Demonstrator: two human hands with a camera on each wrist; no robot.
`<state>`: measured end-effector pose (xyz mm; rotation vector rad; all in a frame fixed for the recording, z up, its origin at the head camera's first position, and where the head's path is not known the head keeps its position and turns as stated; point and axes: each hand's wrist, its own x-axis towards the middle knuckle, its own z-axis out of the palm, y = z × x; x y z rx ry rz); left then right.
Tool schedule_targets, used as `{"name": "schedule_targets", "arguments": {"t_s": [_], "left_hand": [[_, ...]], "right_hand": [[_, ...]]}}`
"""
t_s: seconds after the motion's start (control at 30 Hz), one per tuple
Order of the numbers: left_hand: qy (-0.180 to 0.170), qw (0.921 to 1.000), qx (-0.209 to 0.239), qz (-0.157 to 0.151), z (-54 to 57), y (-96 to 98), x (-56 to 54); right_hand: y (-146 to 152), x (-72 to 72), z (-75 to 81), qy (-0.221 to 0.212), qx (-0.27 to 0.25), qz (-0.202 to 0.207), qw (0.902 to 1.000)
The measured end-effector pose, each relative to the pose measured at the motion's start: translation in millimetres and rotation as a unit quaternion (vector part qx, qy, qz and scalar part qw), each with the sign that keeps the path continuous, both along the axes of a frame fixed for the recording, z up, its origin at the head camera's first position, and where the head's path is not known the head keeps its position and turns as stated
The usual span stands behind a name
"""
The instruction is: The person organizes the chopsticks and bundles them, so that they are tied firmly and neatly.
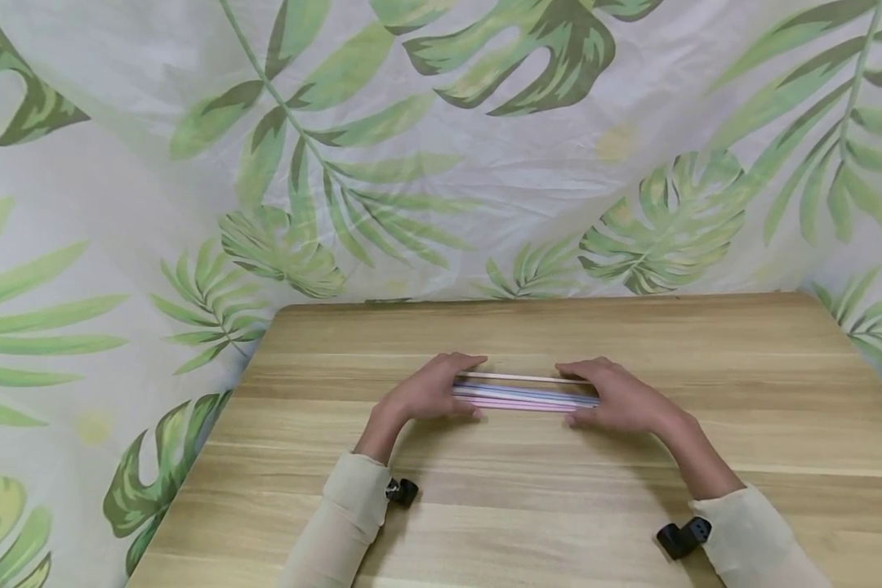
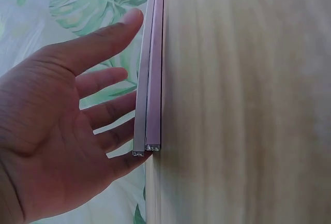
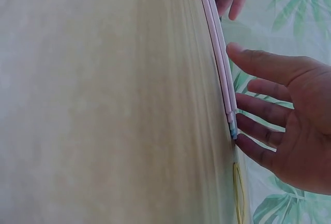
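Note:
A row of thin, straw-like pastel sticks (image 1: 525, 398) lies side by side on the table, in pink, blue and whitish tones. One pale stick (image 1: 522, 378) lies slightly apart at the far side. My left hand (image 1: 434, 388) is around their left ends, thumb on the near side and fingers on the far side. In the left wrist view its fingers are spread and loosely bent, without a grip. My right hand (image 1: 621, 396) stands likewise at the right ends. Seen from the right wrist, its little fingertip is close to the sticks' ends; contact is hard to tell.
A wooden table (image 1: 529, 506) extends around the hands. Leaf-patterned cloth (image 1: 485, 204) hangs behind it and at the sides. A yellow loop (image 3: 239, 193) lies beyond the right ends of the sticks. Black wrist cameras (image 1: 683, 537) sit at both cuffs.

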<state>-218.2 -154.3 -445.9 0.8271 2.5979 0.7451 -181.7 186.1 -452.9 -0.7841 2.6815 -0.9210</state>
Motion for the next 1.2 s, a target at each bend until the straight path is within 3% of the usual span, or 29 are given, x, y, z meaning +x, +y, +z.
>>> {"name": "schedule_targets", "arguments": {"t_s": [0.2,0.47,0.77,1.0,1.2], "left_hand": [[0.014,0.9998,-0.001,-0.012,-2.0,-1.3,4.5],[0.010,0.9999,0.007,-0.007,-1.0,-2.4,6.2],[0.011,0.9997,0.007,0.019,-2.3,1.2,7.6],[0.014,0.9998,-0.004,-0.011,-2.1,3.8,7.9],[-0.007,0.9999,-0.004,-0.009,-2.5,7.1,8.2]], "right_hand": [[2.3,-1.1,-4.4,0.003,-0.013,-0.004,0.9999],[1.0,-3.9,-9.0,-0.022,-0.056,-0.003,0.9982],[-3.3,-2.5,-11.4,-0.038,-0.071,-0.013,0.9966],[-6.3,-0.6,-12.3,-0.019,-0.074,-0.013,0.9970],[-7.6,1.0,-10.7,-0.017,-0.061,-0.004,0.9980]]}}
